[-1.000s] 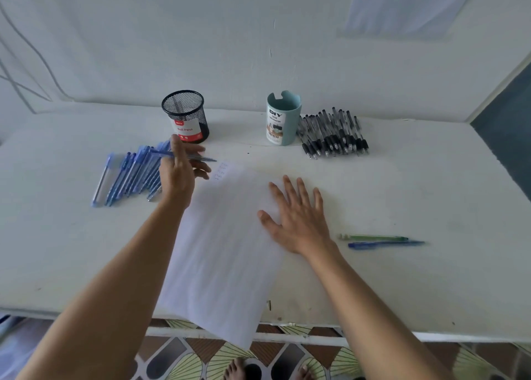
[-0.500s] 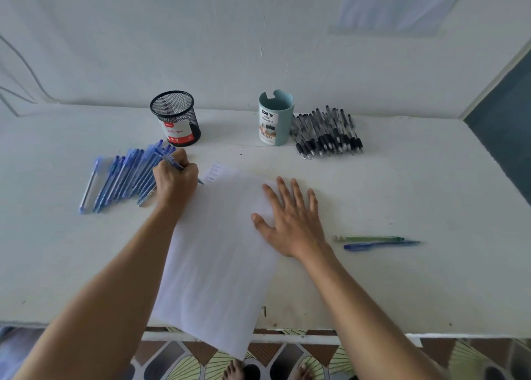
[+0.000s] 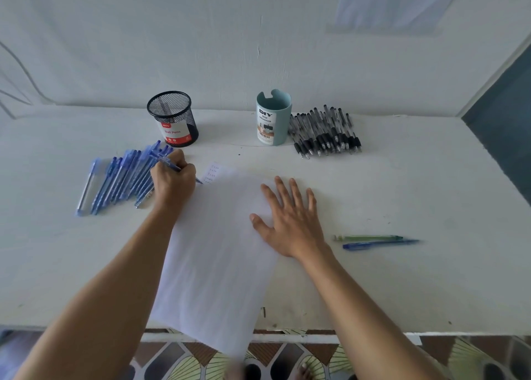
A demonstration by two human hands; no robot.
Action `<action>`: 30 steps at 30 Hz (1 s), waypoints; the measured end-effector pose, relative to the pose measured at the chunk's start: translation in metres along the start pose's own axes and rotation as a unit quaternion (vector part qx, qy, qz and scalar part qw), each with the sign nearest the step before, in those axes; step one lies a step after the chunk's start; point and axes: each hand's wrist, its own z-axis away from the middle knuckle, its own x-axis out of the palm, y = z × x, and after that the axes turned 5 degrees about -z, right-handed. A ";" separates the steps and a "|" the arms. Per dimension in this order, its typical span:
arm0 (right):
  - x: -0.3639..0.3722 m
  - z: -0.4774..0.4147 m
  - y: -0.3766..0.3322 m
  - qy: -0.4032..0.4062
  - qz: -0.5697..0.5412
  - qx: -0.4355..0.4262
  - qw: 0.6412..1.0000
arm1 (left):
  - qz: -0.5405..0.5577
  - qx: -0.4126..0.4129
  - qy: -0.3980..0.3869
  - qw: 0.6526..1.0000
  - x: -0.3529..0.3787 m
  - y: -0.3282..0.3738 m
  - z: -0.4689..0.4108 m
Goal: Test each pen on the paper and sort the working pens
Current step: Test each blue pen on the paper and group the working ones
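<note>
Blue pen (image 3: pixel 168 162) in L hand (image 3: pixel 172 181), tip on paper (image 3: pixel 218 253)

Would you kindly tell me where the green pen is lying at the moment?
In the head view, the green pen lies on the white table, right of the right hand, just beyond a lone blue pen.

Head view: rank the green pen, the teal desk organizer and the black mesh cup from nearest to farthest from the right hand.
1. Green pen, lying just right of the right hand, which rests flat on the paper.
2. Teal desk organizer, upright at the back, ahead of the hand.
3. Black mesh cup, at the back, further left.
</note>
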 end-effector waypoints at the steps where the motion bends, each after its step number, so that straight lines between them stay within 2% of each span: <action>1: 0.000 0.000 0.000 0.001 0.000 0.000 1.000 | 0.000 0.004 -0.005 1.000 0.001 -0.001 0.000; 30: 0.001 0.000 0.000 0.010 -0.001 0.002 1.000 | -0.013 0.021 -0.024 0.999 0.003 0.001 0.002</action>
